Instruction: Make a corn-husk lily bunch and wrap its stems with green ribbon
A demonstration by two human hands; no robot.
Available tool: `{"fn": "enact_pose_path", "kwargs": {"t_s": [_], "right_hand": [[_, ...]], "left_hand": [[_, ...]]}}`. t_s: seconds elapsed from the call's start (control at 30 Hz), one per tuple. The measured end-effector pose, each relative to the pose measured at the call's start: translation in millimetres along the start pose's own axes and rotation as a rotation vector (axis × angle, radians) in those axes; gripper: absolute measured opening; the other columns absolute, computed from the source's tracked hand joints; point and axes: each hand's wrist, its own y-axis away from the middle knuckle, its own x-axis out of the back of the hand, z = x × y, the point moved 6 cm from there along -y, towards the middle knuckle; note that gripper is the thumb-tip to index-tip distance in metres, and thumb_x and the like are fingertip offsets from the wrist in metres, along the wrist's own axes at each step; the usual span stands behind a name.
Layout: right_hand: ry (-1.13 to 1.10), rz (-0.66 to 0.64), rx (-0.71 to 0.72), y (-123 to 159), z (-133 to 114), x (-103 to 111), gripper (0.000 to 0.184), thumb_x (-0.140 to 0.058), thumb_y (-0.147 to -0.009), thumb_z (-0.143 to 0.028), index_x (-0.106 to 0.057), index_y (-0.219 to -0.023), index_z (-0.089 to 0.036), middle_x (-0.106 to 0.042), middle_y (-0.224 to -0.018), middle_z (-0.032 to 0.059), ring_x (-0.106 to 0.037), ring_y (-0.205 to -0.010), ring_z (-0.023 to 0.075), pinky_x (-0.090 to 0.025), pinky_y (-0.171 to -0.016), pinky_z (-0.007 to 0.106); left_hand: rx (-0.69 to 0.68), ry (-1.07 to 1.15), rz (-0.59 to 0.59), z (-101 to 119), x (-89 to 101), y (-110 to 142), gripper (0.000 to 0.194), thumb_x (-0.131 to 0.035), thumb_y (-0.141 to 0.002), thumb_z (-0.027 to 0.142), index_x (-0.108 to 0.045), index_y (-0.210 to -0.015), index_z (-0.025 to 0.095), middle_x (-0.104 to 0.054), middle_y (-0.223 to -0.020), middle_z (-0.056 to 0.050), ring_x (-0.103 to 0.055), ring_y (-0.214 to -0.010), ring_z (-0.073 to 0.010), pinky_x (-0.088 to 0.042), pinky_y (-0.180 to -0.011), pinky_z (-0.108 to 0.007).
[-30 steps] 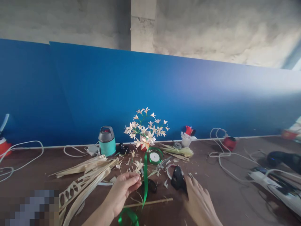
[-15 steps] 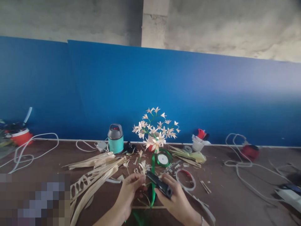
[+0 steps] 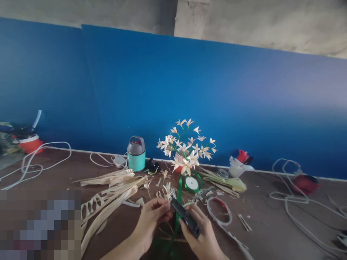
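My left hand (image 3: 155, 216) is closed in a pinch at the base of a small pale husk flower (image 3: 168, 190), whose petals spread just beyond the fingertips. My right hand (image 3: 199, 225) wraps round a black stapler (image 3: 185, 217), its front end pointing at the flower and the left fingertips. A green ribbon (image 3: 179, 187) runs down between the hands from its white-centred spool (image 3: 192, 183). Behind them stands a pot of husk flowers (image 3: 187, 148) on green stems. What lies under the fingers is partly hidden.
Dried husks (image 3: 114, 202) spread at the left, and greenish husks (image 3: 225, 180) lie right of the spool. A teal canister (image 3: 136, 159) stands at the back. A ring of tape (image 3: 219, 211), a white cup (image 3: 237, 168) and white cables (image 3: 287, 198) are on the right.
The view has tilted downward and shifted slightly left, so things sit somewhat higher and further right. Both hands keep their grips, with the stapler's tip still close to the flower.
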Motion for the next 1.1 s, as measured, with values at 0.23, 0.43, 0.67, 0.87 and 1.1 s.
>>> {"fn": "enact_pose_path", "kwargs": {"t_s": [0.23, 0.43, 0.67, 0.87, 1.1], "right_hand": [[0.038, 0.016, 0.018, -0.3, 0.5, -0.6, 0.008, -0.051, -0.077, -0.013, -0.054, -0.078, -0.020, -0.055, -0.076, 0.0026, -0.057, -0.068, 0.0149, -0.046, -0.064, 0.021], [0.046, 0.029, 0.019, 0.1, -1.0, 1.0, 0.010, -0.051, -0.077, -0.012, -0.055, -0.083, -0.020, -0.057, -0.079, 0.0038, -0.058, -0.072, 0.0158, -0.047, -0.066, 0.022], [0.058, 0.020, 0.005, 0.7, 1.0, 0.6, 0.010, -0.050, -0.077, -0.012, -0.055, -0.081, -0.019, -0.057, -0.079, 0.0044, -0.057, -0.073, 0.0163, -0.047, -0.067, 0.022], [0.064, 0.040, 0.029, 2.7, 1.9, 1.4, 0.013, -0.051, -0.075, -0.009, -0.054, -0.081, -0.020, -0.057, -0.079, 0.0041, -0.058, -0.072, 0.0162, -0.047, -0.066, 0.022], [0.071, 0.035, 0.019, 1.6, 4.3, 0.4, 0.013, -0.051, -0.075, -0.008, -0.054, -0.080, -0.020, -0.057, -0.079, 0.0040, -0.058, -0.072, 0.0165, -0.047, -0.065, 0.022]], "left_hand": [[0.009, -0.010, -0.028, -3.8, -1.7, -0.2, 0.025, -0.079, -0.054, 0.028, -0.062, -0.061, 0.012, -0.062, -0.053, 0.000, -0.057, -0.050, -0.0081, -0.044, -0.051, -0.016], [0.012, -0.011, -0.020, -3.2, -1.5, 0.8, 0.025, -0.080, -0.053, 0.028, -0.062, -0.060, 0.012, -0.062, -0.054, 0.000, -0.057, -0.051, -0.0089, -0.045, -0.052, -0.017], [0.011, -0.002, -0.025, -3.8, -1.9, 1.0, 0.025, -0.080, -0.054, 0.027, -0.060, -0.060, 0.012, -0.062, -0.055, 0.000, -0.057, -0.050, -0.0083, -0.046, -0.051, -0.016], [0.017, -0.004, -0.021, -3.8, -1.5, 2.8, 0.026, -0.080, -0.055, 0.027, -0.061, -0.062, 0.012, -0.061, -0.055, 0.000, -0.058, -0.051, -0.0079, -0.046, -0.050, -0.015], [0.009, -0.009, -0.024, -0.9, -3.9, 3.8, 0.025, -0.079, -0.055, 0.026, -0.061, -0.063, 0.012, -0.061, -0.055, 0.000, -0.057, -0.050, -0.0074, -0.046, -0.050, -0.015]]}}
